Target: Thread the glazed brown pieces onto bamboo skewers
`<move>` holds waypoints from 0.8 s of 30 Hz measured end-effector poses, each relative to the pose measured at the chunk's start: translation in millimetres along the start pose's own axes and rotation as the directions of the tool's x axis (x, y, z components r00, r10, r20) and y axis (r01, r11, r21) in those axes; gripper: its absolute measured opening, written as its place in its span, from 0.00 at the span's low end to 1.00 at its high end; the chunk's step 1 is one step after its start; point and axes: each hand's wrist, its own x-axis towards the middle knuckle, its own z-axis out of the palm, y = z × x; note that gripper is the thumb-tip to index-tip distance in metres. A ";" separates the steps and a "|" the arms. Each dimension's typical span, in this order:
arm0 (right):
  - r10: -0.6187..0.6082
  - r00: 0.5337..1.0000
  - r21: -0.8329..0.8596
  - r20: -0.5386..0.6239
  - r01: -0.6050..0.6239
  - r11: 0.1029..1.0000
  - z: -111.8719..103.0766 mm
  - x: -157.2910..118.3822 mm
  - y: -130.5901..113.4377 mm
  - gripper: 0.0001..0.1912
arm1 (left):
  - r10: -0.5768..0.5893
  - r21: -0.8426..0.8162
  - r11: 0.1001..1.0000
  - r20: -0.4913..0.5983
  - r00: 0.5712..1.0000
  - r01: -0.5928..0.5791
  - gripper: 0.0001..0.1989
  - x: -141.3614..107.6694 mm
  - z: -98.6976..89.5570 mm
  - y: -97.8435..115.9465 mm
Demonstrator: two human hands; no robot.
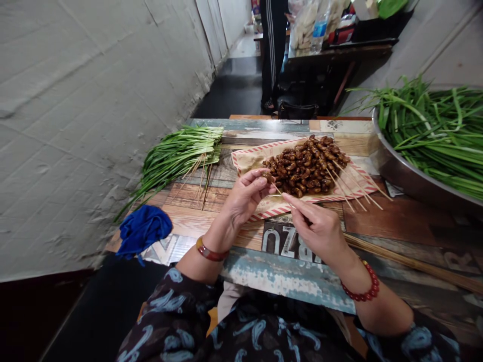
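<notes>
My left hand [249,195] pinches a small glossy brown piece [268,176] that looks like a silkworm pupa. A thin wooden skewer [278,190] runs from that piece to my right hand [317,223], whose fingers are closed round it. Just beyond both hands, a heap of similar brown pupae [296,171] lies on a paper sheet [260,213] with a red-and-white striped edge. Bare ends of several loaded skewers [358,190] stick out from the heap's right side.
Green chives [177,151] with several sticks lie at the left. A blue cloth [145,227] is nearer me. Loose skewers [407,259] lie right of my right hand. A metal basin [400,168] of chives stands far right. Beyond the table stands a person [272,50] in dark trousers.
</notes>
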 end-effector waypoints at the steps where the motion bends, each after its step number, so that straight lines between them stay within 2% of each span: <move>1: -0.002 1.000 0.001 -0.004 0.002 1.000 0.0 0.1 0.0 0.21 | -0.004 0.000 1.000 0.000 1.000 0.004 0.15 -0.2 0.4 0.1; 8: -0.002 1.000 -0.022 -0.017 0.002 1.000 1.0 0.8 -0.3 0.21 | 0.002 0.014 1.000 0.010 1.000 -0.002 0.16 -1.4 0.7 -0.1; 18: -0.015 0.999 -0.036 -0.043 0.014 0.999 2.7 1.4 -0.4 0.20 | -0.053 0.021 0.998 0.033 0.998 0.053 0.16 -5.3 5.4 -4.3; 24: 0.004 0.998 -0.062 -0.063 -0.008 0.998 3.8 0.3 -1.0 0.17 | 0.004 0.054 0.999 0.050 0.999 -0.007 0.17 -7.3 5.9 -3.9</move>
